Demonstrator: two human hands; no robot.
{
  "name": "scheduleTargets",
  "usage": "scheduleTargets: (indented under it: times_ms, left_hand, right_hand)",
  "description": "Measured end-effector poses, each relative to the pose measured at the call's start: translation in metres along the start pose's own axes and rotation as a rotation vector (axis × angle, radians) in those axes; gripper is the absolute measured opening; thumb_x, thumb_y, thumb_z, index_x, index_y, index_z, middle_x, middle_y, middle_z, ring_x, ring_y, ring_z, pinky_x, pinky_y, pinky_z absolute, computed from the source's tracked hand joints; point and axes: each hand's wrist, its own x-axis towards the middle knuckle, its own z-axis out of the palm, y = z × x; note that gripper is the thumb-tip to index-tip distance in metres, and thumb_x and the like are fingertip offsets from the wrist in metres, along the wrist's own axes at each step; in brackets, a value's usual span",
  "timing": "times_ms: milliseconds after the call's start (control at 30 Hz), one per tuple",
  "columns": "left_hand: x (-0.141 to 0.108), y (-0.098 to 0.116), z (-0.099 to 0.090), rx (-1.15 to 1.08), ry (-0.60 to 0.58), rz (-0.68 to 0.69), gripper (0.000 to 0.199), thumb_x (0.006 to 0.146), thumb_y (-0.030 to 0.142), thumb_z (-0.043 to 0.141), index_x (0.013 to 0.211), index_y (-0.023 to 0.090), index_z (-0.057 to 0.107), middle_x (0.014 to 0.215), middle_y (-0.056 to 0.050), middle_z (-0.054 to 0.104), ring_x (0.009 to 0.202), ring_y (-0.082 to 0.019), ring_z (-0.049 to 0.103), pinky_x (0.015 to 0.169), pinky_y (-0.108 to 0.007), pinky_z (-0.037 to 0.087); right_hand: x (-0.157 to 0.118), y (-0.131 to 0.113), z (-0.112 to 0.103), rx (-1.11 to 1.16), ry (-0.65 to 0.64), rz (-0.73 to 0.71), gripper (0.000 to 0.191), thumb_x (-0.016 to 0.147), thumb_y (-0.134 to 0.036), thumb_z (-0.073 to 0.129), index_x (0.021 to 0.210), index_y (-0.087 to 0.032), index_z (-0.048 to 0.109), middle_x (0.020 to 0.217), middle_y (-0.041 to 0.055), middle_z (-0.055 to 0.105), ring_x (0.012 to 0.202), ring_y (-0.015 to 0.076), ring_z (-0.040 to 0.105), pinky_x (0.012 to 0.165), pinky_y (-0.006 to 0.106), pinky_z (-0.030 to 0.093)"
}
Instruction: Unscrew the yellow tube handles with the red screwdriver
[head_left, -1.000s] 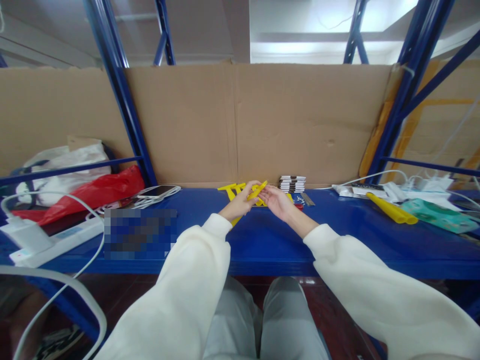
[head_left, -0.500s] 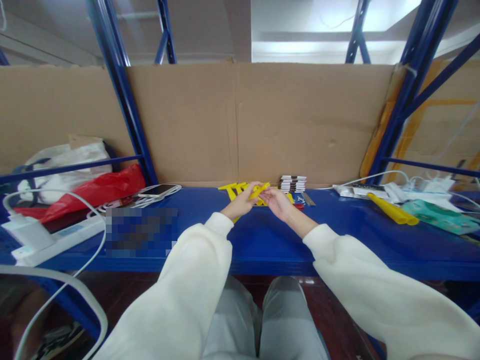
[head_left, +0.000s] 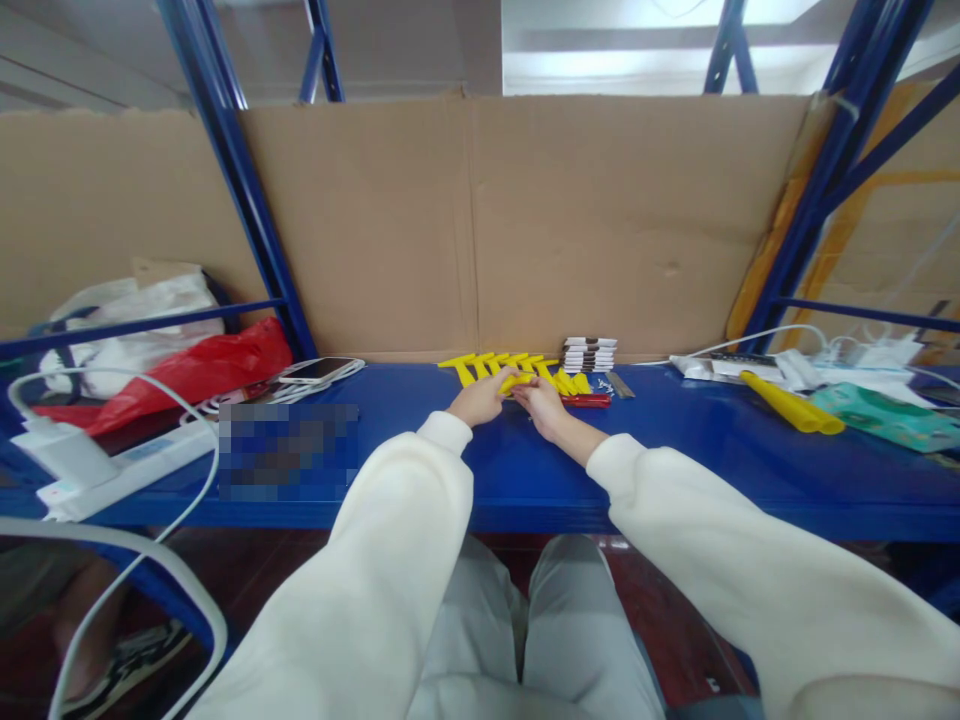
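Near the middle of the blue shelf, my left hand (head_left: 480,399) is closed on a yellow piece (head_left: 516,382). My right hand (head_left: 541,406) pinches at the same piece from the right, fingertips close to those of the left. Just behind the hands lies a row of yellow T-shaped parts (head_left: 463,369). Short yellow pieces (head_left: 574,383) rest to the right of them, beside a red tool (head_left: 589,400). A stack of white packets with dark bands (head_left: 589,354) stands behind, with a small metal strip (head_left: 620,385) at its right.
A cardboard panel (head_left: 375,230) closes off the back. At the left are a power strip (head_left: 142,463) with cables, a red bag (head_left: 225,365) and a phone (head_left: 322,370). Yellow tubes (head_left: 795,405) and a green packet (head_left: 885,415) lie right.
The yellow piece has come down and nearer, held between both hands. My right hand has moved left and its fingers have closed, uncovering the red tool. The view has shifted slightly.
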Motion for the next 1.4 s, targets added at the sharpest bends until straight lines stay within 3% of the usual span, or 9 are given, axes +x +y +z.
scheduleTargets:
  times_ms: [167,333,433,633,867,1067,1233,1333,1400]
  left_hand:
    - [-0.008,0.003,-0.004,0.033,0.011,-0.011,0.056,0.089,0.010,0.052,0.142,0.027,0.052,0.133,-0.013,0.069,0.123,-0.031,0.066,0.106,-0.047,0.049]
    - [-0.013,0.008,-0.008,0.040,0.047,-0.066,0.058,0.091,0.012,0.054,0.147,0.024,0.047,0.133,-0.016,0.068,0.123,-0.034,0.066,0.103,-0.046,0.050]
    - [-0.014,0.008,-0.008,0.037,0.047,-0.079,0.057,0.091,0.013,0.056,0.147,0.022,0.046,0.127,-0.018,0.071,0.119,-0.035,0.068,0.102,-0.048,0.051]
    - [-0.014,0.008,-0.008,0.053,0.028,-0.053,0.056,0.090,0.014,0.056,0.145,0.024,0.047,0.131,-0.015,0.069,0.120,-0.032,0.068,0.100,-0.043,0.052]
    - [-0.015,0.009,-0.007,0.032,0.047,-0.069,0.055,0.091,0.013,0.055,0.145,0.022,0.047,0.131,-0.017,0.069,0.121,-0.034,0.067,0.101,-0.045,0.051]
    - [-0.017,0.016,-0.011,0.069,0.011,-0.098,0.054,0.093,0.013,0.054,0.146,0.020,0.046,0.130,-0.019,0.069,0.123,-0.036,0.066,0.101,-0.047,0.050]
    - [-0.018,0.016,-0.012,0.063,0.022,-0.108,0.057,0.093,0.013,0.055,0.148,0.019,0.043,0.130,-0.020,0.069,0.122,-0.037,0.067,0.102,-0.049,0.050]
    - [-0.017,0.015,-0.011,0.080,0.026,-0.093,0.057,0.094,0.013,0.053,0.150,0.018,0.042,0.135,-0.022,0.066,0.123,-0.039,0.066,0.103,-0.051,0.050]
    - [-0.017,0.014,-0.010,0.115,0.020,-0.078,0.057,0.095,0.013,0.051,0.151,0.018,0.040,0.139,-0.022,0.064,0.125,-0.038,0.065,0.104,-0.051,0.049]
  right_hand:
    - [0.001,-0.022,-0.010,-0.120,-0.149,-0.010,0.029,0.058,-0.003,0.072,0.064,-0.024,0.054,0.066,-0.0053,0.063,0.061,0.0104,0.062,0.060,0.021,0.055]
    - [-0.004,-0.056,-0.033,-0.740,-0.490,-0.102,0.023,0.051,-0.008,0.084,0.062,-0.022,0.069,0.062,-0.0025,0.066,0.057,0.0112,0.058,0.050,0.021,0.045]
    - [-0.004,-0.058,-0.042,-0.860,-0.596,-0.171,0.025,0.048,-0.009,0.088,0.057,-0.023,0.069,0.056,-0.0016,0.063,0.050,0.0098,0.052,0.050,0.023,0.041]
    - [0.010,-0.041,-0.043,-0.782,-0.521,-0.075,0.039,0.036,-0.002,0.089,0.046,-0.023,0.058,0.051,-0.0018,0.055,0.057,0.0146,0.055,0.066,0.034,0.050]
    - [0.006,-0.049,-0.038,-0.997,-0.580,-0.138,0.027,0.046,-0.007,0.082,0.051,-0.024,0.062,0.049,-0.0042,0.058,0.046,0.0084,0.045,0.052,0.024,0.041]
    - [0.003,-0.049,-0.034,-0.929,-0.626,-0.130,0.027,0.046,-0.002,0.071,0.047,-0.023,0.055,0.045,-0.0068,0.056,0.039,0.0041,0.039,0.042,0.018,0.027]
    - [0.005,-0.059,-0.029,-1.128,-0.717,-0.122,0.020,0.049,-0.004,0.067,0.048,-0.024,0.062,0.045,-0.0046,0.058,0.042,0.0082,0.043,0.044,0.021,0.031]
    - [0.015,-0.084,-0.038,-1.160,-0.605,-0.169,0.014,0.053,-0.010,0.070,0.052,-0.022,0.064,0.051,-0.0025,0.062,0.050,0.0119,0.049,0.051,0.024,0.038]
    - [0.023,-0.104,-0.053,-1.191,-0.371,-0.208,0.012,0.058,-0.013,0.071,0.054,-0.021,0.063,0.053,-0.0024,0.061,0.056,0.0137,0.052,0.057,0.025,0.043]
